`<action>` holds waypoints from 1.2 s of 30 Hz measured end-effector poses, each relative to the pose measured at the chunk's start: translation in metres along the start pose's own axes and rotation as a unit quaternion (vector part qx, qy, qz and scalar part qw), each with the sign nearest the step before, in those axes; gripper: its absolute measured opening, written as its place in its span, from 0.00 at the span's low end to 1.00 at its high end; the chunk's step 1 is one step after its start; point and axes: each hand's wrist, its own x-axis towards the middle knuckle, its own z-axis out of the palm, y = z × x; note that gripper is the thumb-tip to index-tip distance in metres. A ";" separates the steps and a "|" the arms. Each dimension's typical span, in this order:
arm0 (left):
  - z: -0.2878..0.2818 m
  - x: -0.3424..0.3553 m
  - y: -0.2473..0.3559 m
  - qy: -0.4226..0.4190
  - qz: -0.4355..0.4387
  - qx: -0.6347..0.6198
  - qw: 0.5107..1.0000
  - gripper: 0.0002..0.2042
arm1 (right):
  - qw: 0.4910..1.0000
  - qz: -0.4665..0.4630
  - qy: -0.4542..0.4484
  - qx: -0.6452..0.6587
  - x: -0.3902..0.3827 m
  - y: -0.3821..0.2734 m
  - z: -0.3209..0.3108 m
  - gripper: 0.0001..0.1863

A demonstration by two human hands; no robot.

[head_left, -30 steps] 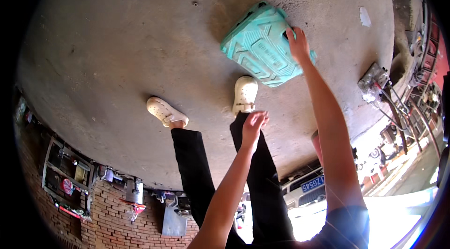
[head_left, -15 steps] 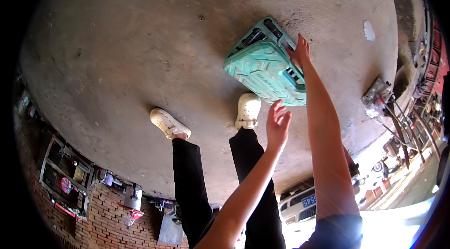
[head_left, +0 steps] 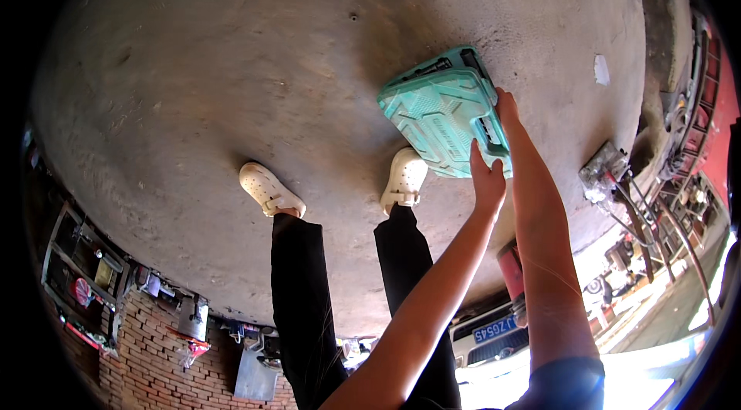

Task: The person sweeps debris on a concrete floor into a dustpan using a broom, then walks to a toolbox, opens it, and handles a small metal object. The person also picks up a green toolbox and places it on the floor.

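A teal plastic case (head_left: 432, 113) is tilted just beyond my right foot, with a dark gap and black items along its far edge. My right hand (head_left: 505, 109) grips the case's right side, its fingers partly hidden. My left hand (head_left: 485, 171) is at the near right part of the lid beside the handle opening, thumb and forefinger apart, fingertips apparently touching it. My cream clogs (head_left: 266, 188) stand on the concrete floor (head_left: 193, 86), the right one close against the case.
On the right are a metal object (head_left: 602, 171) with rods and red metalwork (head_left: 714, 116). A vehicle (head_left: 482, 344) is at lower right. At lower left are a metal frame (head_left: 62, 248), assorted clutter and a brick wall (head_left: 150, 333). A pale scrap (head_left: 601, 69) lies beyond the case.
The case has shifted toward me and tilted differently. My left hand has moved up and right from over my leg to the case. My right hand has moved nearer with the case.
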 end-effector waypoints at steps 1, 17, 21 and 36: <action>-0.002 0.007 -0.007 0.016 0.025 0.039 0.999 0.32 | 1.000 0.003 -0.006 -0.012 0.004 0.004 0.001 0.19; -0.014 0.027 0.053 -0.160 -0.052 -0.012 0.986 0.34 | 0.956 -0.008 -0.178 0.233 -0.017 -0.031 -0.052 0.11; -0.034 -0.024 0.061 -0.142 -0.045 -0.045 0.988 0.36 | 0.937 0.025 -0.217 0.274 -0.023 -0.033 -0.078 0.12; -0.221 -0.325 0.351 0.117 0.206 0.184 0.954 0.27 | 0.777 0.079 -0.266 0.565 -0.312 -0.223 -0.139 0.03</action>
